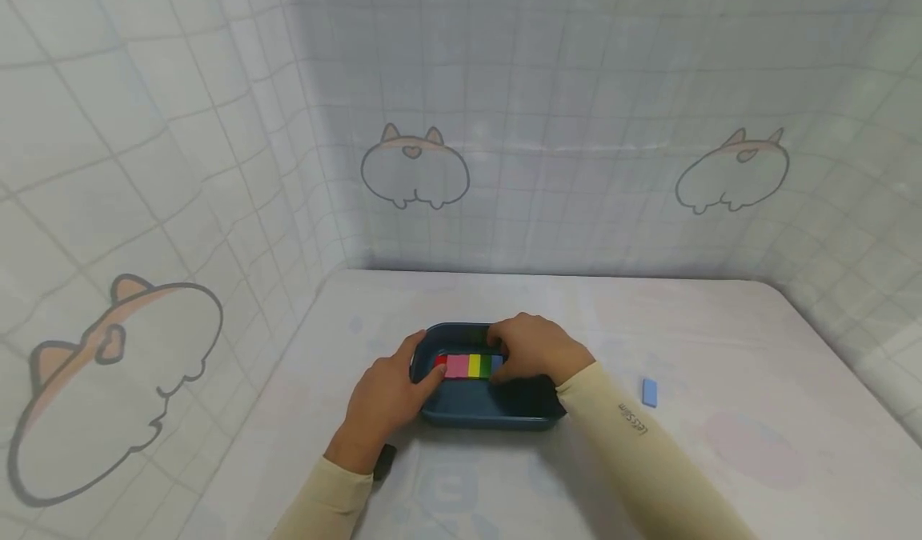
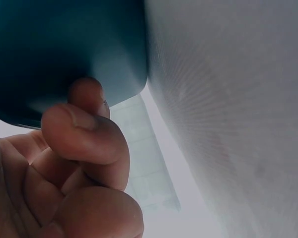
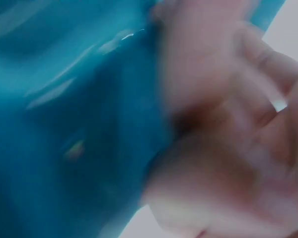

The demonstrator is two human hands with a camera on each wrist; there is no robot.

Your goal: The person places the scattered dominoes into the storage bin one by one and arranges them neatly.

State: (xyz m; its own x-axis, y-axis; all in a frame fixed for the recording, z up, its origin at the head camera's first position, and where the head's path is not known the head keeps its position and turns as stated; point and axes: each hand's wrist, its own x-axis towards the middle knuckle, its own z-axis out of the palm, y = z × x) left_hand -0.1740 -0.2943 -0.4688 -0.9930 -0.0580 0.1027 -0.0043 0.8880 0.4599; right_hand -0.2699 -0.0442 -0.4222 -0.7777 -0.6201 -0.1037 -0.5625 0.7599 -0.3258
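A dark teal tray (image 1: 490, 422) stands on the table with a row of coloured blocks inside: red, pink (image 1: 457, 366), yellow (image 1: 474, 366), green and blue. My left hand (image 1: 385, 392) grips the tray's left side, its thumb over the rim and close to the red block (image 1: 440, 360). In the left wrist view, curled fingers (image 2: 84, 134) lie by the tray's outer wall (image 2: 116, 54). My right hand (image 1: 536, 348) reaches in from the right, with thumb and fingers around the blue block (image 1: 497, 363) at the row's end. The right wrist view is blurred; the block does not show clearly there.
A single light blue block (image 1: 650, 392) lies on the white tabletop (image 1: 720, 332), right of the tray. A small dark object (image 1: 385, 462) shows beside the left wrist, partly hidden. A grid-patterned curtain (image 1: 562, 124) encloses the table at the back and sides.
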